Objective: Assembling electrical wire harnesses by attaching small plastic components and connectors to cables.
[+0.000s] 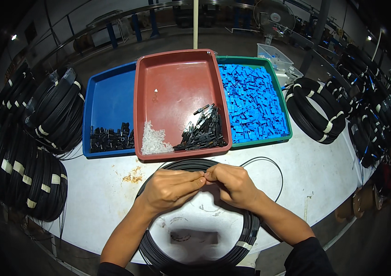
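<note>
My left hand (170,187) and my right hand (234,185) meet fingertip to fingertip over the far side of a coil of black cable (247,237). Both are closed in a pinch, and whatever lies between the fingers is too small and covered to make out. A single loose loop of the black cable (281,177) arcs out from behind my right hand and bends back toward the coil. The coil lies on the white table, wrapped with pale tape at its lower right. My forearms cross over its two sides.
Beyond my hands, a red tray (172,87) with clear and black small parts overlaps a blue tray (108,99) of black pieces and a green tray (289,133) of blue connectors. Taped cable coils stand at left (25,175) and right (315,110) on the white table (315,184).
</note>
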The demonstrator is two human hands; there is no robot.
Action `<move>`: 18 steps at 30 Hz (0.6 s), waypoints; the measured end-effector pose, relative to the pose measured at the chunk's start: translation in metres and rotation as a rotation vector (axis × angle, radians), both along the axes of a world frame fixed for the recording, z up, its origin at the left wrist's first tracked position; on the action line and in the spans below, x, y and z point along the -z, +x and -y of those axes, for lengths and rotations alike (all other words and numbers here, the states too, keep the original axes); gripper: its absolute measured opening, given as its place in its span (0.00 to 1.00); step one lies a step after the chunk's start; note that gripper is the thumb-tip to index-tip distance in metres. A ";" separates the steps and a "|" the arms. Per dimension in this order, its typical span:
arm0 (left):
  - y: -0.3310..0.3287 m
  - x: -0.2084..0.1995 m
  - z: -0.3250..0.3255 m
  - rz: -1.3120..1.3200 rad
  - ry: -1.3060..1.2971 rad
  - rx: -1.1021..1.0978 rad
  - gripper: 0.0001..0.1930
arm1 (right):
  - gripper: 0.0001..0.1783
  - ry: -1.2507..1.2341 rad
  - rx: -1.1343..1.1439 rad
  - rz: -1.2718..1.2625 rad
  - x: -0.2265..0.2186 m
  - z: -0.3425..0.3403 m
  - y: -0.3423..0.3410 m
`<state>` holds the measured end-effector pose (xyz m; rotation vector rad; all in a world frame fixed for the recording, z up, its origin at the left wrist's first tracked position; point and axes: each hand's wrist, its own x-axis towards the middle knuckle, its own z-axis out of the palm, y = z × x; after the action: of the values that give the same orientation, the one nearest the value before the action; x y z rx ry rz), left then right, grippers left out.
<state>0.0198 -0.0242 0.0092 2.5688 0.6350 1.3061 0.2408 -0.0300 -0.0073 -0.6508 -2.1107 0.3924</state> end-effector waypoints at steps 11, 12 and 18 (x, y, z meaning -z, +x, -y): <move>0.000 -0.009 0.006 0.147 -0.381 -0.036 0.08 | 0.11 0.173 0.058 0.011 -0.004 0.002 -0.005; 0.000 -0.011 0.009 0.171 -0.487 -0.054 0.06 | 0.13 0.339 0.127 0.050 -0.007 0.003 -0.005; 0.005 -0.011 0.013 0.414 -0.999 0.046 0.04 | 0.17 0.412 0.226 0.178 -0.010 0.008 -0.002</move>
<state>0.0251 -0.0372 0.0201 1.4588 0.8423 1.0540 0.2384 -0.0379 0.0024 -0.6862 -2.1634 -0.2302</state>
